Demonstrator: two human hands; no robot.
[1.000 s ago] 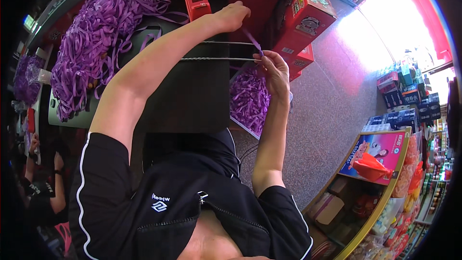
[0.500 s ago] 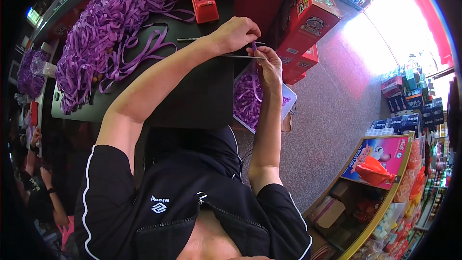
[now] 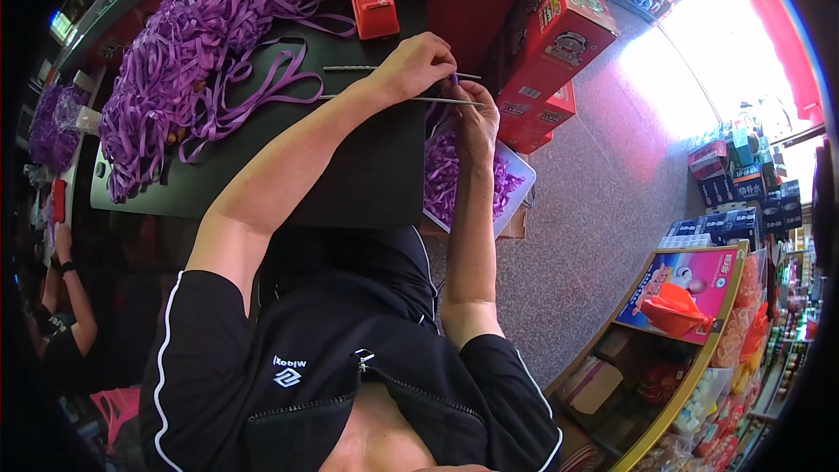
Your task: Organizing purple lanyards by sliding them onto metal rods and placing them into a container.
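Note:
Over the right edge of the dark table, my two hands meet around a small piece of purple ribbon (image 3: 454,79). My left hand (image 3: 414,65) reaches across from the left, its fingertips pinched at the ribbon's upper end. From below, my right hand (image 3: 477,114) comes up with thumb and fingers closed on the same ribbon. Two thin metal rods cross this spot: a far rod (image 3: 350,68) passes behind my left hand, and a near rod (image 3: 433,100) runs under my left wrist to my right fingers. Exactly how the ribbon lies against the rods is hidden by my fingers.
A large heap of purple ribbons (image 3: 188,57) covers the left of the table (image 3: 367,183). Behind stands a red tape dispenser (image 3: 374,13). Below my right hand, a white bin (image 3: 516,201) holds more ribbon. Red boxes (image 3: 559,31) stand beyond; a display case (image 3: 629,358) is at right.
Both hands have shifted slightly left, still close together. More of the near rod shows left of my forearm, and my right forearm covers the bin differently. A person at far left has moved their arm.

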